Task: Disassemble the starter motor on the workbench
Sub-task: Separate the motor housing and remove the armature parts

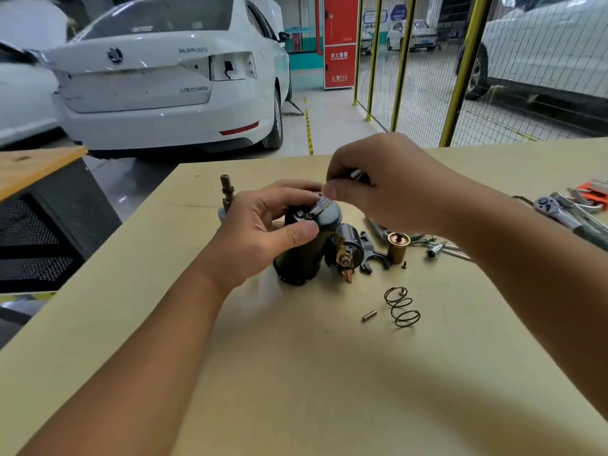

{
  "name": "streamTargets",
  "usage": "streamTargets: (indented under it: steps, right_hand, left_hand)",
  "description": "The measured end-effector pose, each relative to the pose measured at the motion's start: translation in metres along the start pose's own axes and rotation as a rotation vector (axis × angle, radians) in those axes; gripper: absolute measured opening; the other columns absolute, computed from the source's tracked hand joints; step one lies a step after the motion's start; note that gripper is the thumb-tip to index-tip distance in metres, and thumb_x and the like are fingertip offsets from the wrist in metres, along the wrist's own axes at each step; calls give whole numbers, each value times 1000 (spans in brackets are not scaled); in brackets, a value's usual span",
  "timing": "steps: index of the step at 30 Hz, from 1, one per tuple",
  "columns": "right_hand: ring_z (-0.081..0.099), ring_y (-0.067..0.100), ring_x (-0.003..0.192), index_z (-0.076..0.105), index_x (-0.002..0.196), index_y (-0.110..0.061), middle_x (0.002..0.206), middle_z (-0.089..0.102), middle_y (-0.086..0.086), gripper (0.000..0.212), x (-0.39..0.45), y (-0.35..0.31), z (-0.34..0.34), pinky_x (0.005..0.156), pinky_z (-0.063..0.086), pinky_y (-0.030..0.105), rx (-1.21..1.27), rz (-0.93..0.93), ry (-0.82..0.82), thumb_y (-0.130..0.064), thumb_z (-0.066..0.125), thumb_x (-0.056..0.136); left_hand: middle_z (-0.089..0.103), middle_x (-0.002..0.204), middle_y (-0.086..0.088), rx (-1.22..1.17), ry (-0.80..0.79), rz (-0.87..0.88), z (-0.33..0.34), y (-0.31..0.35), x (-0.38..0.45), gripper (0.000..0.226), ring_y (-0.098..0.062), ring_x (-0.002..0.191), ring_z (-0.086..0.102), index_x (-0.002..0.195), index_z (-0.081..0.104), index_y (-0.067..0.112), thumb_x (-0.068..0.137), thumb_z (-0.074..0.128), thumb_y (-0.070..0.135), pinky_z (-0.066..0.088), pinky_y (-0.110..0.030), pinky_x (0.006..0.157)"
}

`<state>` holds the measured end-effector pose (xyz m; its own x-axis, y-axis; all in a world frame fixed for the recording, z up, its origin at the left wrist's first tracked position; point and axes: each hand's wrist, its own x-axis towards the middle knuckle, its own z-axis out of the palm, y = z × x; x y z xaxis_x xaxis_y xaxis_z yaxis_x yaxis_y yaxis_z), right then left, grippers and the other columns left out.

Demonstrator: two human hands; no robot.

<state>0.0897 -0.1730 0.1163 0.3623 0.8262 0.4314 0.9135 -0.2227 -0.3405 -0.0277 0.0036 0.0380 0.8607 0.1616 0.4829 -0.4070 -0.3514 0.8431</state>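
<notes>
The left hand (263,225) is gripping the upright starter motor housing (297,258); the right hand (388,185) is pinching a driver (320,205) on its end cap. Beside it, spring (402,307), pin (369,315) and plunger (397,247) are lying removed; housing is remaining.

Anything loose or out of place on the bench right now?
Nothing damaged or spilled. Small parts lie scattered loose near the starter motor: a coil spring, a short pin, a tiny screw and a copper-coloured cylinder standing upright. The pin looks free to roll.
</notes>
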Motion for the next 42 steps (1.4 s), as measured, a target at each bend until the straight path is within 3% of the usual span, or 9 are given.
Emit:
streamTargets:
  steps: [3, 7, 11, 19, 23, 28, 34, 38, 42]
  right_hand:
    - [58, -4, 76, 74, 95, -18, 80, 63, -14, 12, 5, -6, -6, 69, 42, 12, -56, -91, -2, -29, 68, 93]
    - [52, 6, 72, 73, 97, -17, 82, 62, -10, 12, 10, -14, -10, 69, 43, 21, -138, -185, -27, -27, 67, 94]
    - [50, -3, 68, 73, 98, -18, 76, 56, -16, 13, 12, -13, -16, 63, 34, 6, -177, -163, -43, -28, 65, 95]
    - [50, 4, 70, 73, 101, -16, 83, 63, -9, 12, 17, -20, -13, 65, 36, 12, -196, -193, -107, -24, 66, 94]
    - [52, -8, 66, 73, 100, -16, 77, 57, -17, 12, 16, -22, -17, 64, 37, 8, -168, -180, -54, -24, 66, 95]
    - [53, 9, 74, 74, 100, -15, 86, 68, -5, 12, 16, -24, -11, 70, 41, 23, -200, -194, -102, -22, 66, 94]
    - [59, 13, 79, 72, 100, -17, 87, 67, -6, 10, 14, -24, -11, 75, 50, 31, -177, -242, -104, -16, 70, 90]
    - [67, 9, 66, 69, 101, -18, 78, 67, -9, 22, 7, -21, -5, 66, 56, 32, 84, -56, 26, -33, 75, 87]
    - [63, 11, 67, 72, 86, -17, 70, 67, -6, 23, -4, -35, 23, 63, 51, 37, 453, 189, 432, -38, 67, 94]
  left_hand:
    - [67, 130, -4, 3, 6, -9, 1, 2, 0, 33, -21, 119, 66, 117, 72, 15, 84, 74, 8, 55, -31, 95]
    - [65, 133, -6, 25, -16, -10, 1, 4, 0, 35, -21, 127, 62, 123, 70, 10, 88, 74, 9, 55, -34, 101]
    - [66, 131, -1, 47, -3, -10, 2, 5, 0, 35, -18, 125, 64, 120, 71, 11, 85, 73, 14, 54, -30, 101]
    - [67, 125, 1, 58, -23, -1, 0, 4, 0, 35, -23, 122, 65, 121, 70, 10, 87, 73, 17, 55, -38, 102]
    - [67, 125, 1, 78, -7, -9, 1, 4, 1, 34, -22, 124, 63, 119, 71, 14, 86, 73, 19, 54, -39, 105]
    - [67, 129, -2, 81, -22, -2, 0, 4, 0, 39, -23, 126, 63, 124, 69, 10, 86, 73, 19, 56, -39, 102]
    - [67, 129, -11, 159, 7, 77, 4, 8, 3, 31, -26, 125, 61, 130, 66, 6, 101, 58, 17, 50, -35, 104]
    - [72, 121, -5, 185, 21, 90, 4, 7, 4, 26, -25, 120, 65, 125, 70, 8, 101, 62, 15, 53, -39, 103]
    - [73, 119, -5, 170, 77, 86, 7, 7, 5, 21, -23, 117, 66, 117, 74, 3, 96, 67, 4, 54, -35, 101]
